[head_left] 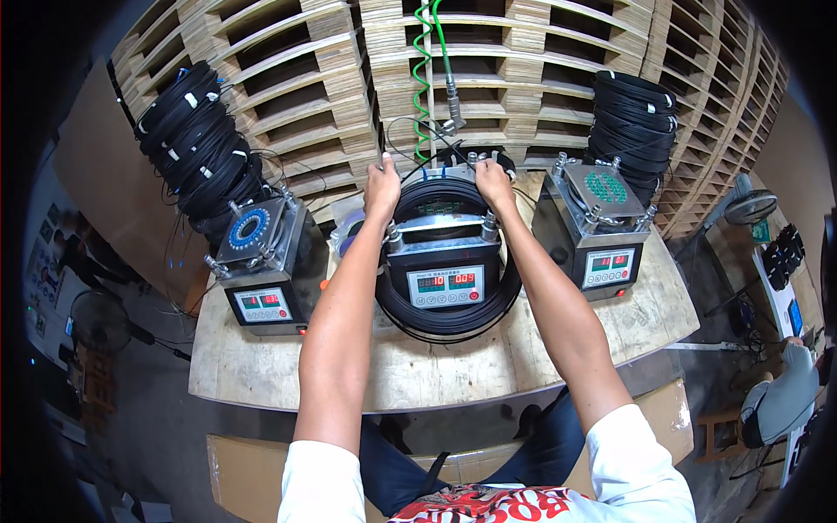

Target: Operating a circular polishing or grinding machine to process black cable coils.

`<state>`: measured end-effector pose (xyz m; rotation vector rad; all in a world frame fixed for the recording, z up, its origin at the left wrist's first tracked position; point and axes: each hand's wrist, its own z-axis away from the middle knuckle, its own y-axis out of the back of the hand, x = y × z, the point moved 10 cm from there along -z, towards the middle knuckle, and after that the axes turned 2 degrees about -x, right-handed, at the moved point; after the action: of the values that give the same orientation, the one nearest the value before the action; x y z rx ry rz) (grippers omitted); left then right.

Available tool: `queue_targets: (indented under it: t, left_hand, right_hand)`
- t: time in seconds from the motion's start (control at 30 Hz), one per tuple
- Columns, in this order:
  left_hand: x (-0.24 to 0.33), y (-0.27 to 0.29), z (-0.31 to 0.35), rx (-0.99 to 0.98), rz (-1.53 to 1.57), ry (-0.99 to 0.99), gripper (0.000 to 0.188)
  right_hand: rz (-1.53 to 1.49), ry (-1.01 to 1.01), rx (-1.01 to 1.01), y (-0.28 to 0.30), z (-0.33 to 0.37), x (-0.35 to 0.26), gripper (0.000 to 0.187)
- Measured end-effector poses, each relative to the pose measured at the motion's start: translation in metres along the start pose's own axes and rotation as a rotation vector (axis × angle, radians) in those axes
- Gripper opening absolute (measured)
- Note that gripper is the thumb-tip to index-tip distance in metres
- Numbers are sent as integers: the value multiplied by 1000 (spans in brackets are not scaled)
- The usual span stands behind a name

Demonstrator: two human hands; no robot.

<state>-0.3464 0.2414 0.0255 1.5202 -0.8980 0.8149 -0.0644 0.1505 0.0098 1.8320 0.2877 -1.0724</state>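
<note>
A black machine with a display panel [445, 286] stands in the middle of the table, a thick coil of black cable [410, 315] draped around it. My left hand [382, 187] is closed at the machine's far left corner, where a thin black cable end seems to rise from its fingers. At the far right corner, beside small metal posts, my right hand [493, 184] is also closed; what its fingers grip is hidden. Between the hands, the top of the coil crosses over the machine's metal plate.
Similar machines stand left [260, 266] and right [602, 222] on the wooden table [453, 375]. Behind them rise stacks of coiled black cable [196, 139] [632, 131] and wooden pallets [288, 65]. A green air hose [439, 39] with a metal nozzle hangs above. Another person [785, 397] sits far right.
</note>
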Motion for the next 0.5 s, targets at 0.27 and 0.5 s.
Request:
queue_targets:
  t: [0.27,0.5]
  left_hand:
    - [-3,-7,1,-50,-18,20,75]
    - [-16,-8,1,-91,-74,83,73]
  right_hand:
    - [-5,19,27,2,-1,7,48]
    - [12,126,-38,0,8,-15,47]
